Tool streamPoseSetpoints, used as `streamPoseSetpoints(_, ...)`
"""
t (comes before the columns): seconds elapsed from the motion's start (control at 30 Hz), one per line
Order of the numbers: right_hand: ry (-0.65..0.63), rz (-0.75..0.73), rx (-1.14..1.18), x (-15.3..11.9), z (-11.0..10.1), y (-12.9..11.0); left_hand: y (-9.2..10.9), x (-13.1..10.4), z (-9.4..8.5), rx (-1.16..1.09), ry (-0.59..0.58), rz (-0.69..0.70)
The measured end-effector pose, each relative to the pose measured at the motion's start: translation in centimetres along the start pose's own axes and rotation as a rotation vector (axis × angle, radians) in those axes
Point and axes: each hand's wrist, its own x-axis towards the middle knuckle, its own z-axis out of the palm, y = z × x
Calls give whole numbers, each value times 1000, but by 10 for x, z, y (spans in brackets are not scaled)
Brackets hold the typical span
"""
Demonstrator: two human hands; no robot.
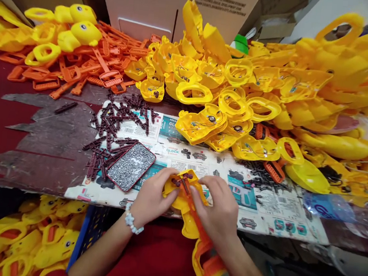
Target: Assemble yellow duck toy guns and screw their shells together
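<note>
Between my hands, over the table's front edge, is a yellow plastic toy shell half [190, 223] with its hollow side up. An orange plastic handle piece [197, 217] lies along inside it, and small dark maroon parts sit near its top end. My left hand [157, 192], with a beaded bracelet on the wrist, grips the shell's upper left edge, its thumb inside. My right hand [216, 206] is closed around the right side, thumb on the orange piece. Just left of them lies a tray of small metal screws or pins [131, 166], beside a heap of maroon plastic strips [105, 147].
Yellow shell halves with wires [201, 122] are piled along the back and right. Orange handle pieces [106, 69] heap at the back left, below a large carton [177, 7]. A blue crate [80, 236] of yellow duck toys stands lower left. Small black parts [264, 180] lie at right.
</note>
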Motion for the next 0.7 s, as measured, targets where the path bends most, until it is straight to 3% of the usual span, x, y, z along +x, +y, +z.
streamPoseSetpoints(0.1,-155,35,77,-3,-9,5,-5,-3,-11,-219,-141,-27)
streamPoseSetpoints(0.2,-287,28,183,-11,-8,3,-7,-5,-19,-451,-247,-147)
streamPoseSetpoints(0.43,-189,23,266,-30,1,-9,-4,-2,-32,-552,-459,-198)
streamPoseSetpoints(0.7,-144,-108,219,-36,7,-12,-1,1,-36,-270,-428,-22)
